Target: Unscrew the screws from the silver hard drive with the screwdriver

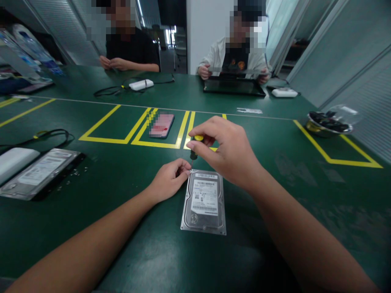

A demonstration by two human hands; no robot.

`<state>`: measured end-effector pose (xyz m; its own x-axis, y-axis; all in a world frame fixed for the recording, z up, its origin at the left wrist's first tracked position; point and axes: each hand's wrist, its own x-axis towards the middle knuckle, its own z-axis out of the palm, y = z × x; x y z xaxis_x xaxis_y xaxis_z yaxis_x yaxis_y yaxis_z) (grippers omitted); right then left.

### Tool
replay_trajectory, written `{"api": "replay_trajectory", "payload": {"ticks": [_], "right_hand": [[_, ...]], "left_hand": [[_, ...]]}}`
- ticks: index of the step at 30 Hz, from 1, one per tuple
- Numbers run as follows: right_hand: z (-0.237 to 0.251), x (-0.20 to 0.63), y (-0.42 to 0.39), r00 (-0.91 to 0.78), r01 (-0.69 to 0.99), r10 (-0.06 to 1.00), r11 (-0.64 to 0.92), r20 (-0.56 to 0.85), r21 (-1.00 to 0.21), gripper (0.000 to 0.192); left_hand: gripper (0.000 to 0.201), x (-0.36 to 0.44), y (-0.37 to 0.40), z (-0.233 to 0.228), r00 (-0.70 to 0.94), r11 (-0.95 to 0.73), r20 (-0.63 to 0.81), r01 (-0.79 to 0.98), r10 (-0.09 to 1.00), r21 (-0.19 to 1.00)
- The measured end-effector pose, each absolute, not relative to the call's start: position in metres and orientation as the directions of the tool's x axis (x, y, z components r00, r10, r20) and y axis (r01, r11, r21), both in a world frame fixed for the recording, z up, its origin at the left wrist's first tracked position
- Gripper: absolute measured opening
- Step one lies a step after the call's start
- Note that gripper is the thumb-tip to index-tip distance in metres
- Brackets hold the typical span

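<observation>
A hard drive [204, 203] lies label side up on the green table in front of me, its metal rim and corner holes showing. My right hand [227, 150] is above its far end, thumb and fingers closed round the yellow-and-black handle of a small screwdriver [193, 154]. The screwdriver stands nearly upright, its shaft pointing down at the drive's far left corner. At that same corner is my left hand [171, 179], fingers curled and thumb pressed in beside the shaft. Whatever is between those fingertips is too small to make out.
Left, a second hard drive [45, 171] lies beside a white box [18, 162] and several loose screws [73, 172]. A phone [162, 125] rests within yellow tape. A bowl of dark parts [330, 123] stands right. Across the table sit two people, one holding a dark panel [234, 86].
</observation>
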<state>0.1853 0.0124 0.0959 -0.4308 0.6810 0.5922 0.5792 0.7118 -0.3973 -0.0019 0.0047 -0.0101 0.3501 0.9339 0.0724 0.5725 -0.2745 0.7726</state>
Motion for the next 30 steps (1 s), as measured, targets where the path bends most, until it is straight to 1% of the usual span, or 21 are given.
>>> {"api": "replay_trajectory", "payload": {"ticks": [10,15,23,30], "right_hand": [[0.0935,0.1846,0.0129,-0.441,0.59,0.666,0.72,0.602,-0.365,0.015],[0.0928,0.1846,0.0132,-0.444,0.595,0.681,0.71,0.582,-0.376,0.019],[0.0909,0.1808,0.0129,-0.461,0.589,0.665,0.725,0.588,-0.358,0.023],[0.091,0.1817,0.0123,-0.456,0.593,0.665,0.723,0.592,-0.356,0.021]], "left_hand": [[0.013,-0.0029,0.0052,-0.0108,0.354,-0.275,0.071,0.572,0.933,0.773],[0.013,-0.0026,0.0054,-0.0116,0.357,-0.28,0.074,0.569,0.931,0.773],[0.011,-0.0028,0.005,-0.0111,0.361,-0.289,0.082,0.566,0.929,0.772],[0.01,-0.0028,0.0053,-0.0116,0.358,-0.285,0.083,0.561,0.93,0.777]]}}
